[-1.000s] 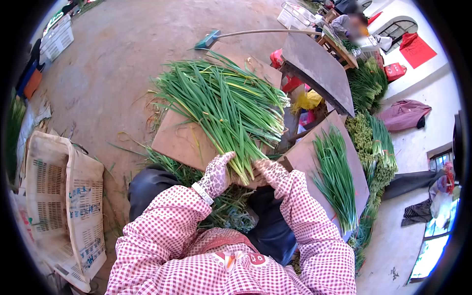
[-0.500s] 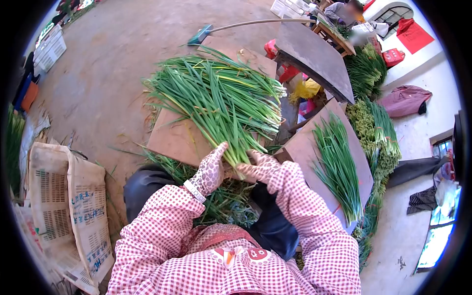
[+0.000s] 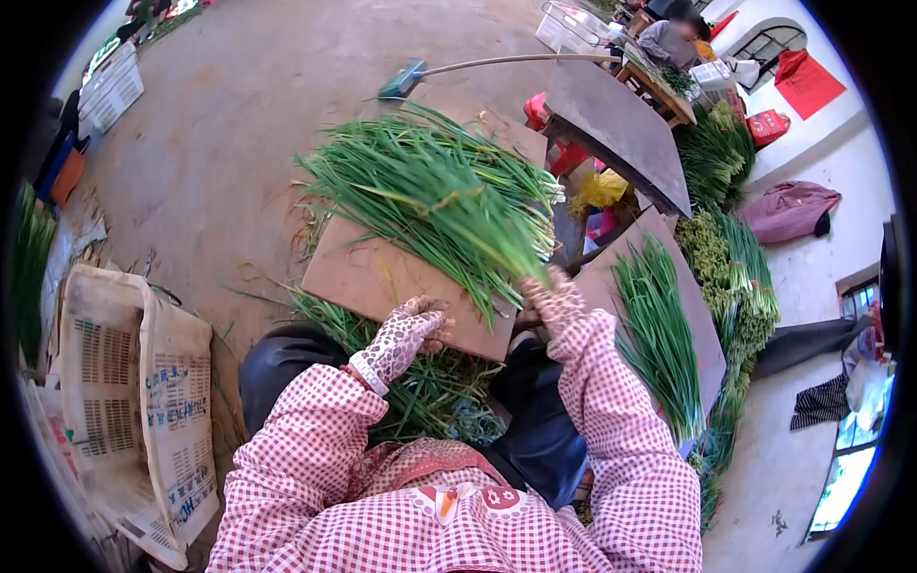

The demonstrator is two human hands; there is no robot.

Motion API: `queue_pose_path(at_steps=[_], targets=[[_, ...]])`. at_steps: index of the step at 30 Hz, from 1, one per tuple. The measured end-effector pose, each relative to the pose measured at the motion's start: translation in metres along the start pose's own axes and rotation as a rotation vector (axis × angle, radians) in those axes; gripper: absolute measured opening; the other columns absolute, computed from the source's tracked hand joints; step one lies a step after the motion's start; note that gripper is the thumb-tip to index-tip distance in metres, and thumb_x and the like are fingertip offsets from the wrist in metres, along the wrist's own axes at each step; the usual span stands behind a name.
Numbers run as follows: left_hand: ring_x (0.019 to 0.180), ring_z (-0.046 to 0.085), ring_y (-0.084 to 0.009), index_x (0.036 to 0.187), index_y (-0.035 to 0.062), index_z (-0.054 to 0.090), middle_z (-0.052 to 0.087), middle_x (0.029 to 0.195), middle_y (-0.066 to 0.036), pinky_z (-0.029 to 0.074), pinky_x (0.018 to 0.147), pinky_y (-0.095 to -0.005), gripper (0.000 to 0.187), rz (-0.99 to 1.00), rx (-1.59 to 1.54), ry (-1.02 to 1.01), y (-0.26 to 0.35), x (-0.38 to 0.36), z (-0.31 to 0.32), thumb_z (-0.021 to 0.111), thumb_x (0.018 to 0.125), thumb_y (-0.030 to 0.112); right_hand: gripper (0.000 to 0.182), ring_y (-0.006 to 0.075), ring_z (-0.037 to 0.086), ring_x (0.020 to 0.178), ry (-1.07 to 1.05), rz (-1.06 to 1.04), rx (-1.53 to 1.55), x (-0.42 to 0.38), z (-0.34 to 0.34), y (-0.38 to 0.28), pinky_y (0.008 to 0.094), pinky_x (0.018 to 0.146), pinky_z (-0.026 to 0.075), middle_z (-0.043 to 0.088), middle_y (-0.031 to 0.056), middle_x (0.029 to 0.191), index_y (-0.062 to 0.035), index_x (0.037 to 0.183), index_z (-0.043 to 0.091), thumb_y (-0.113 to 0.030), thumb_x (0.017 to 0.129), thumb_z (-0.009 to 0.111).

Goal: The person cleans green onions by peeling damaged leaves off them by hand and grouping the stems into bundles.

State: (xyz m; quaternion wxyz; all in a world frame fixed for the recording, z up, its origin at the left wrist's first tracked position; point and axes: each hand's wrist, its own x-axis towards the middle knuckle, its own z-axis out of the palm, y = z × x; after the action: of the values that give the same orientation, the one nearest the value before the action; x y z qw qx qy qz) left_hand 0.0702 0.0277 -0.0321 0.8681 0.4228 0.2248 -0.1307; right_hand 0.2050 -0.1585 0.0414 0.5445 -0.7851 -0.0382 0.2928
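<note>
A patterned glove covers my right hand, closed around the pale stem end of a bunch of green stalks, which is blurred by motion. Beneath and behind that bunch lies a large pile of green stalks on a brown board, white ends toward the right. My left hand, also gloved, is at the board's near edge, off the bunch, its fingers curled loosely with nothing seen in them. Another bundle of stalks rests on a second board at the right.
A white plastic crate stands at the left. Loose leaves lie between my knees. A broom is beyond the board, near a dark tabletop. More greens line the right wall. A person sits at the far table.
The bunch has moved right and up with my right hand. My left hand has let go of its stems and is now apart from it. The view has shifted slightly.
</note>
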Motion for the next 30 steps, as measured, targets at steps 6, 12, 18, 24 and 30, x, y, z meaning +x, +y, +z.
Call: queue_pose_path(at_steps=[6, 12, 18, 24, 30], targets=[[0.075, 0.058, -0.0114, 0.108, 0.0058, 0.053, 0.061, 0.092, -0.006, 0.047, 0.064, -0.0241, 0.022, 0.240, 0.009, 0.113, 0.007, -0.004, -0.004, 0.050, 0.087, 0.013, 0.039, 0.0110, 0.053, 0.054, 0.122, 0.055, -0.372, -0.019, -0.011, -0.013, 0.0246, 0.048, 0.045, 0.059, 0.0059, 0.078, -0.0024, 0.115, 0.046, -0.025, 0.085, 0.057], [0.070, 0.056, -0.0082, 0.107, 0.0051, 0.053, 0.061, 0.088, -0.004, 0.045, 0.061, -0.0200, 0.022, 0.583, 0.102, 0.304, 0.019, -0.011, -0.006, 0.053, 0.085, 0.008, 0.019, 0.0071, 0.047, 0.051, -0.053, 0.054, 0.243, -0.059, -0.019, 0.026, 0.0225, 0.049, 0.047, 0.050, -0.0013, 0.068, -0.0071, 0.097, 0.051, -0.018, 0.084, 0.059], [0.074, 0.056, -0.0119, 0.123, 0.0051, 0.041, 0.059, 0.085, -0.007, 0.048, 0.067, -0.0259, 0.051, 0.694, 0.674, 0.410, 0.036, -0.026, 0.041, 0.065, 0.078, 0.015, 0.020, 0.0077, 0.048, 0.055, -0.109, -0.013, 0.407, -0.084, 0.009, 0.074, 0.0217, 0.051, 0.045, 0.052, 0.0005, 0.070, -0.0065, 0.101, 0.051, -0.016, 0.085, 0.058], [0.096, 0.054, -0.0353, 0.127, 0.0010, 0.035, 0.055, 0.104, -0.023, 0.044, 0.083, -0.0391, 0.063, 0.661, 1.460, 0.347, 0.033, 0.009, 0.044, 0.056, 0.080, 0.037, 0.024, 0.0113, 0.049, 0.051, -0.100, -0.206, 0.120, -0.086, 0.026, 0.120, 0.0260, 0.045, 0.038, 0.053, 0.0021, 0.059, -0.0054, 0.095, 0.053, -0.025, 0.082, 0.058], [0.089, 0.055, -0.0286, 0.101, 0.0003, 0.053, 0.057, 0.094, -0.017, 0.044, 0.081, -0.0378, 0.029, 0.391, 1.754, 0.428, 0.087, 0.006, 0.050, 0.043, 0.087, 0.023, 0.022, 0.0090, 0.046, 0.046, -0.086, -0.157, 0.438, -0.095, 0.028, 0.110, 0.0226, 0.044, 0.037, 0.051, 0.0001, 0.058, -0.0038, 0.098, 0.053, -0.017, 0.082, 0.060]])
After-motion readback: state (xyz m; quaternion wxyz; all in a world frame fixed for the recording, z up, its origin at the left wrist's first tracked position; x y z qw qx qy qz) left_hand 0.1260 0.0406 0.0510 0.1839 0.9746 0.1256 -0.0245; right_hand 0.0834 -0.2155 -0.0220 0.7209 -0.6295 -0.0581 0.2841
